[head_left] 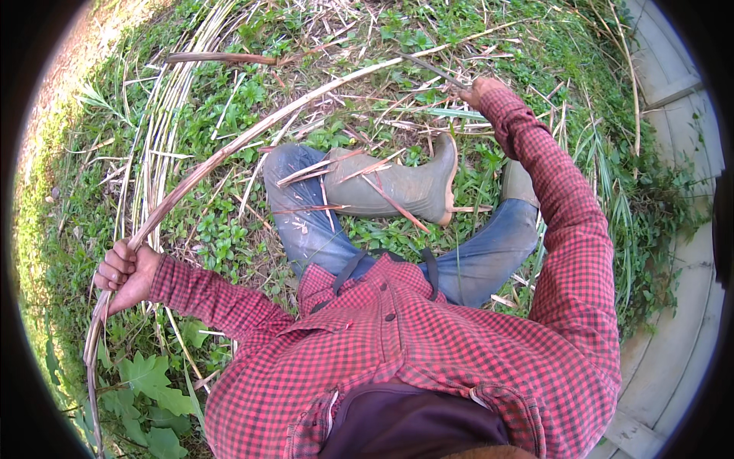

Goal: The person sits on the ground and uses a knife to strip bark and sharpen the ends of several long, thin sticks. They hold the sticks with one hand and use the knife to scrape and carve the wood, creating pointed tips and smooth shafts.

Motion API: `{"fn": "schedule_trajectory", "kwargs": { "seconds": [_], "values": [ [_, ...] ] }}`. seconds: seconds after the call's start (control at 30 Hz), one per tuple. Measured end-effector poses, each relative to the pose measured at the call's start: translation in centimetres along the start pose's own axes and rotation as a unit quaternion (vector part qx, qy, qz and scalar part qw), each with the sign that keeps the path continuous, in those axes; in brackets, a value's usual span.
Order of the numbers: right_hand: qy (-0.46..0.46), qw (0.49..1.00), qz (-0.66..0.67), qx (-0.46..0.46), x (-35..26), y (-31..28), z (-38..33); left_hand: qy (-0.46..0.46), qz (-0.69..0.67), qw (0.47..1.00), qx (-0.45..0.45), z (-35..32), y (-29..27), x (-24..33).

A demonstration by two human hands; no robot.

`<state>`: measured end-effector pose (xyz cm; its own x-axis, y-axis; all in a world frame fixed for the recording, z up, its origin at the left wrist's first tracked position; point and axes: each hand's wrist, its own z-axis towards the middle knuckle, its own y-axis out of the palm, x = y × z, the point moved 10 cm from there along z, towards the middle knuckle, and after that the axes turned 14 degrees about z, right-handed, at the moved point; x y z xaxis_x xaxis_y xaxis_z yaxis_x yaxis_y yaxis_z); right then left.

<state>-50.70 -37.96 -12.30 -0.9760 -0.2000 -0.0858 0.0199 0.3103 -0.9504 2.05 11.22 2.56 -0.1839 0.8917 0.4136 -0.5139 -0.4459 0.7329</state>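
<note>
My left hand (126, 271) is closed round a long tan-brown plant stalk (229, 151). From the hand, the stalk arcs up and to the right across the view, tapering toward its far end; its other end hangs down at the lower left. My right hand (483, 90), at the upper right, is closed on the end of a knife (432, 69) with a thin dark blade. The blade's tip meets or crosses the stalk near the top middle; I cannot tell how deep it sits. The knife's handle is hidden in my fingers.
Several thin peeled stalks (158, 138) lie lengthwise on the left. A short brown stalk piece (222, 58) rests at the top left. Reddish splinters lie over my rubber boot (394, 183) and jeans (302, 210). A grey paved edge (669, 69) curves along the right.
</note>
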Motion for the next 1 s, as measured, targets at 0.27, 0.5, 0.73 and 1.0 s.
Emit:
{"fn": "schedule_trajectory", "kwargs": {
  "seconds": [0.27, 0.5, 0.73, 1.0],
  "values": [
    [0.015, 0.989, 0.143, 0.015, -1.5, 5.2, -0.7, 0.007, 0.018, 1.000, -0.012, 0.2, 2.0, 0.7],
    [0.229, 0.944, 0.236, -0.025, 6.0, 17.4, -3.8, -0.060, 0.100, 0.991, 0.067, 2.1, -5.6, -0.5],
    [-0.361, 0.585, 0.526, 0.501, -3.5, -9.5, -26.9, -0.055, 0.110, 0.988, 0.096, 2.6, -5.1, -0.1],
    [-0.721, 0.399, 0.404, 0.396, -7.4, -20.3, -43.0, -0.067, 0.165, 0.980, 0.086, 2.0, -4.8, -0.6]
  ]
}}
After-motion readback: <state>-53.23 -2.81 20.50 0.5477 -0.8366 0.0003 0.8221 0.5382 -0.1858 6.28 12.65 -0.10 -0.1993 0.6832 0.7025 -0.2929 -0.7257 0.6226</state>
